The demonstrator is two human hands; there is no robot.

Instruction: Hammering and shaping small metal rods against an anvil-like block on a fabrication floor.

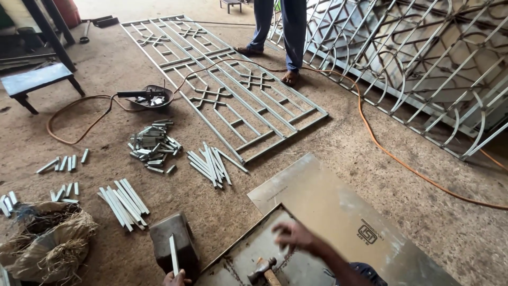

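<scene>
1. The left hand (pixel 176 277) sits at the bottom edge of the head view, its fingers closed round a flat metal strip (pixel 173 254) held upright against a dark steel block (pixel 174 241) on the floor.
2. The right hand (pixel 294 235) hovers, blurred, over a grey metal sheet (pixel 248 254); its fingers look loosely curled and hold nothing, just above a hammer (pixel 263 269) lying on the sheet.
3. Bundles of cut strips (pixel 123 200) lie on the floor left of the block, with more (pixel 210 164) beyond.
4. A welded grille (pixel 233 90) lies flat farther off, an orange cable (pixel 381 151) across it.
5. Another person's legs (pixel 280 32) stand by the grille.
</scene>
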